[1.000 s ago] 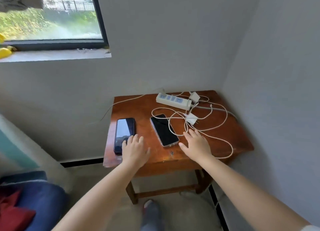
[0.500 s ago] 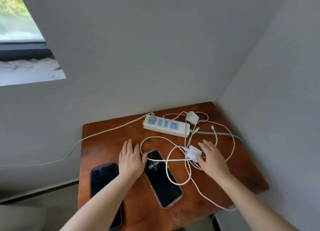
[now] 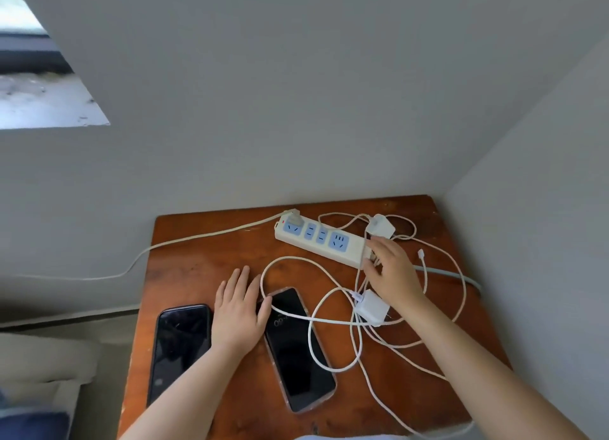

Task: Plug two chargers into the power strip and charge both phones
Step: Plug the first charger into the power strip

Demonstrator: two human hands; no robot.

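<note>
head view is showing the right hand point(image 3: 392, 271) reaching at the near end of the strip point(image 3: 321, 242), fingers loosely spread and curling, touching that end but not holding anything i can make out. the left hand point(image 3: 239, 311) is lying flat and open on the table point(image 3: 204, 258), between the two phones, thumb side touching the right phone point(image 3: 296, 350). the left phone point(image 3: 179, 347) is sitting just beside it.

what matters: the strip is running long-ways from far-left to near-right, and both chargers are lying by its right end. one charger point(image 3: 380, 226) is sitting just beyond the right hand's fingertips, the other point(image 3: 372, 307) just under the wrist, so the right hand is the nearer one for both. neither is plugged in yet. free sockets are lying to the left of the hand; the far-left one is already taken by a plug point(image 3: 294, 218).

cables point(image 3: 329, 321) are looping over the right phone, so i'd guess tangling is the risk.

writing: faint digits are glowing on the right phone's screen, too blurry to read. no brands readable.
</note>
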